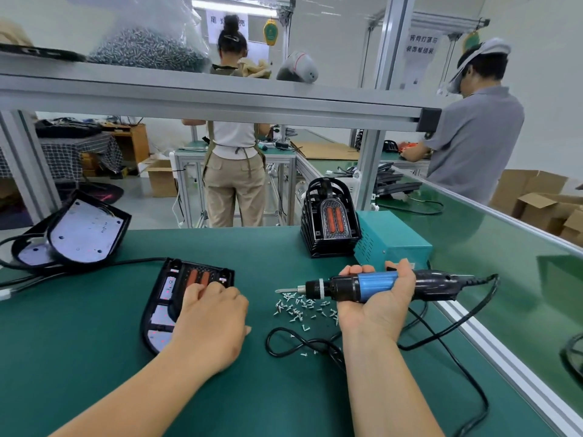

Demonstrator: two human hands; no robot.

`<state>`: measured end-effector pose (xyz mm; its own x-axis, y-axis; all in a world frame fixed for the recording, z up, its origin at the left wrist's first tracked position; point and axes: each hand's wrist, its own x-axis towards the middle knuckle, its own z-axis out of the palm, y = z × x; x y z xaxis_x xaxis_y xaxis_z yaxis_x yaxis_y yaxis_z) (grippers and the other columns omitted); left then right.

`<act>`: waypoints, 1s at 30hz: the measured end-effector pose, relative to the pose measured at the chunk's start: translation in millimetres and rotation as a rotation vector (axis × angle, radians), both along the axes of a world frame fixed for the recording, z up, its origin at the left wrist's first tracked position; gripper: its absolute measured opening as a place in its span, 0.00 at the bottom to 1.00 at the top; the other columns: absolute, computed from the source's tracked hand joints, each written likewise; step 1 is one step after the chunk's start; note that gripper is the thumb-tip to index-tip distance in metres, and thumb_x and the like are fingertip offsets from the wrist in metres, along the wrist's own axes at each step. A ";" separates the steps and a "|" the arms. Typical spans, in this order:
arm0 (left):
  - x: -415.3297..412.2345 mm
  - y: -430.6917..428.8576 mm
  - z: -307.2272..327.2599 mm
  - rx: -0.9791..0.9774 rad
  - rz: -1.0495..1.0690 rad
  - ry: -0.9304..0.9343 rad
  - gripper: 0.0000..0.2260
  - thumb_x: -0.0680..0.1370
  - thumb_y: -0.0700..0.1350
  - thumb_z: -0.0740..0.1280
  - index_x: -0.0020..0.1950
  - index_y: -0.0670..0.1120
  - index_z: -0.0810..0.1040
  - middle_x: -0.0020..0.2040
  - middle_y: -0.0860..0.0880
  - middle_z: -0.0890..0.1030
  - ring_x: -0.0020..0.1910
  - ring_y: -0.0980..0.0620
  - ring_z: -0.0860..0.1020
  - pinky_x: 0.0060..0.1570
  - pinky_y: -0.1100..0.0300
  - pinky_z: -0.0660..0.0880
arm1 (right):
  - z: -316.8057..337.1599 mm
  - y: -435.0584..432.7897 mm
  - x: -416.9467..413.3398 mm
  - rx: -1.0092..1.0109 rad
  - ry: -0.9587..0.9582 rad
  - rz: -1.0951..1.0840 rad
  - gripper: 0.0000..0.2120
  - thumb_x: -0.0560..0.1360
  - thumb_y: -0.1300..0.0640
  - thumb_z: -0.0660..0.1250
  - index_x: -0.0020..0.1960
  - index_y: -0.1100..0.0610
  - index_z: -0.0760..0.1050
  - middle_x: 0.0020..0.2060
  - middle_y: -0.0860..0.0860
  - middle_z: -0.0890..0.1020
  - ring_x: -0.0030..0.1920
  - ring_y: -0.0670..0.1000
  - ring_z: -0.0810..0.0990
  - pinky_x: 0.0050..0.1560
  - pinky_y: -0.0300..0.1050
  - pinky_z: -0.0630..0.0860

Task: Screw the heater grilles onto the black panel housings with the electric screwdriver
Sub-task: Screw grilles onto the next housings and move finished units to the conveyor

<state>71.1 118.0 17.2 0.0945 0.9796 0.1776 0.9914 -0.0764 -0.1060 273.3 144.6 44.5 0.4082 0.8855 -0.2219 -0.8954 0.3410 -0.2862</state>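
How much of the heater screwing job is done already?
Maybe some: two panels lie aside at left, though I can't see their screws. Now the left hand rests on a panel housing while the right hand holds the electric screwdriver, its tip off the work. The loose screws still need driving.

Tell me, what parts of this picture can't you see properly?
Head view only:
- Near part of the black panel housing and its grille: hidden under the left hand.
- Left fingertips: hidden behind the hand's own back, so gripping or just pressing is unclear.
- Middle of the electric screwdriver: wrapped by the right hand.
- Screws: too small to count.
- Cable: cut off by the bottom edge.
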 end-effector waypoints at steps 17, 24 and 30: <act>1.8 5.0 -7.5 -0.003 -0.042 0.130 0.10 0.81 0.45 0.57 0.60 0.52 0.72 0.58 0.54 0.70 0.62 0.48 0.64 0.64 0.47 0.50 | -3.2 1.5 -0.2 0.018 -0.010 0.012 0.10 0.74 0.48 0.71 0.43 0.52 0.73 0.28 0.50 0.76 0.27 0.51 0.76 0.37 0.45 0.79; 7.3 5.6 -2.2 -0.027 -0.068 0.127 0.16 0.74 0.36 0.55 0.57 0.50 0.71 0.51 0.52 0.67 0.61 0.46 0.63 0.67 0.44 0.50 | -3.8 1.8 -1.4 0.013 -0.019 0.019 0.11 0.74 0.47 0.71 0.43 0.52 0.73 0.28 0.50 0.76 0.26 0.51 0.77 0.37 0.45 0.80; 4.0 7.7 0.5 -0.013 -0.058 0.022 0.11 0.78 0.41 0.59 0.59 0.52 0.69 0.57 0.54 0.69 0.63 0.49 0.64 0.65 0.49 0.53 | -4.6 2.2 -0.6 0.009 -0.023 0.014 0.10 0.74 0.48 0.71 0.43 0.52 0.72 0.28 0.50 0.76 0.27 0.51 0.76 0.37 0.45 0.80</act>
<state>75.1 125.7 17.8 0.1548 0.9745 0.1626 0.9827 -0.1349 -0.1268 272.7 146.7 39.9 0.4006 0.8931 -0.2048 -0.8933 0.3309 -0.3042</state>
